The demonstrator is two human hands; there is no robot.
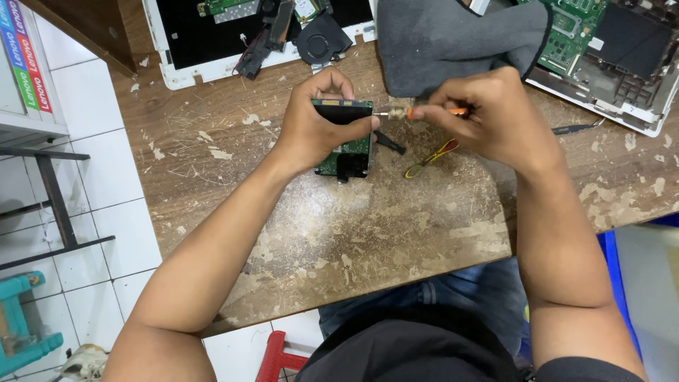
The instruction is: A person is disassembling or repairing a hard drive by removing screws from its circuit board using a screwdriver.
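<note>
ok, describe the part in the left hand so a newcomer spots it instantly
On the worn wooden table, below the grey cloth, the left hand grips a small rectangular green circuit-board drive. It alone is lifted, with the screwdriver tip at its edge.

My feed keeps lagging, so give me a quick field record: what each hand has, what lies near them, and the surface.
left hand: grips a small hard drive, green board showing
right hand: holds an orange-handled screwdriver, tip at the drive's edge
nearby: yellow wire, grey cloth
behind: opened white laptop, second opened laptop
surface: worn wooden table
</note>
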